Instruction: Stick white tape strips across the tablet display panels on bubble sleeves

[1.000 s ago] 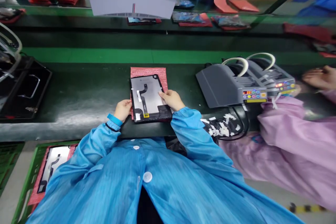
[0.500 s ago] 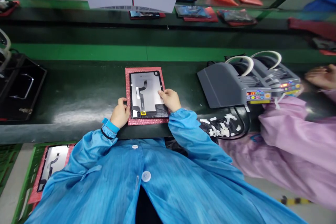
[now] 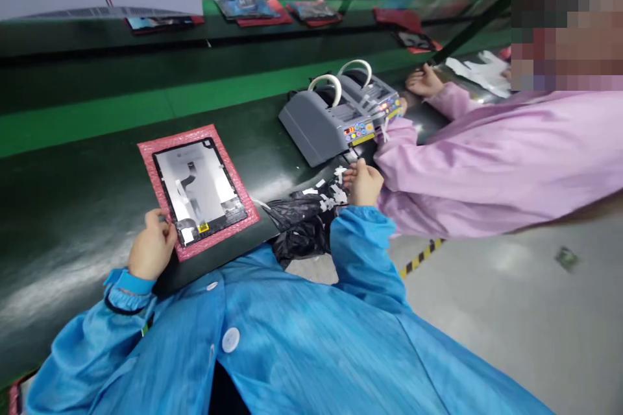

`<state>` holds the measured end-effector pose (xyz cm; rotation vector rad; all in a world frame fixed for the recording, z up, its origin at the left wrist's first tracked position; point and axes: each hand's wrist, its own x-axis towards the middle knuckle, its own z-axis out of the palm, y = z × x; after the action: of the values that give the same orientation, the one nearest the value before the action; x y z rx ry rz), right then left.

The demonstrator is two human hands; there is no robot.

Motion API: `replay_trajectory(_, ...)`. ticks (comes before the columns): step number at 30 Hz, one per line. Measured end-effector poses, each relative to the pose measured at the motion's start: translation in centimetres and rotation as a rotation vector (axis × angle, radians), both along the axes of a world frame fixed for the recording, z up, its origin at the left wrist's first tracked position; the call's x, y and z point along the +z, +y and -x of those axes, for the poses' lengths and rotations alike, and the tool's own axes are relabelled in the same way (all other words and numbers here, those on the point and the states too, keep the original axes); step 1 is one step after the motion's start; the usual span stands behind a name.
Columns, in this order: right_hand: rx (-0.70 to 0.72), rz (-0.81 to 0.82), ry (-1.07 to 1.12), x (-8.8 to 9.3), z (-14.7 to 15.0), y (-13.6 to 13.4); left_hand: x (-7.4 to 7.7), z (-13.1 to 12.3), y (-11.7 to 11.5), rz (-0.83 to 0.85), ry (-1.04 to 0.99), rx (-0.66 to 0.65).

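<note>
A tablet screen panel (image 3: 209,185) lies with its silver back up on a pink bubble-wrap bag (image 3: 246,204). A dark flex cable and a small yellow label show on that back. My left hand (image 3: 152,246) is closed at the near left edge of the bag, fingers curled against it. Over to the right, my right hand (image 3: 364,183) has its fingers drawn together above white tape scraps (image 3: 333,198) stuck on a black plastic bag (image 3: 296,211). Whatever its fingertips pinch is too small to make out.
Two grey tape dispensers (image 3: 324,126) stand behind my right hand. A co-worker's pink sleeve (image 3: 462,162) reaches in close on the right, with that person's hand (image 3: 424,81) beyond the dispensers. Several wrapped panels (image 3: 248,10) lie on the raised shelf behind.
My right hand has left the screen's right edge and moved right to the tape scraps. My left hand stays by the bag's left edge. The view has turned right.
</note>
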<state>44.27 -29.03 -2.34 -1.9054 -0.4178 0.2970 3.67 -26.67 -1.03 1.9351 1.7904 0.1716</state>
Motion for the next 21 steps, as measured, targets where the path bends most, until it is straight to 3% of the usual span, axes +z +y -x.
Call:
replay_trajectory(4,0.029,-0.050,0.116,0.6,-1.3,1.3,0.7,0.2,0.3,0.028,0.146,-0.155)
replay_trajectory(7,-0.042,0.042,-0.113,1.7,-0.6,1.3,1.5,0.8,1.5,0.022,0.192,-0.309)
replay_trajectory(11,-0.130,0.089,-0.502,3.5,2.1,0.2,1.5,1.2,4.9,-0.297,0.041,-0.486)
replay_trajectory(13,0.066,0.005,-0.466,4.2,4.5,0.4,0.5,1.2,7.2,-0.363,-0.069,-0.567)
replay_trajectory(15,0.428,-0.032,-0.326,4.3,7.7,1.5,-1.0,1.2,9.2,-0.336,-0.147,-0.629)
replay_trajectory(18,0.939,0.075,-0.214,3.3,13.1,5.0,-3.1,1.1,10.7,-0.278,-0.204,-0.655)
replay_trajectory(21,1.194,0.237,-0.278,1.5,17.5,9.4,-4.1,1.0,10.8,-0.250,-0.234,-0.622)
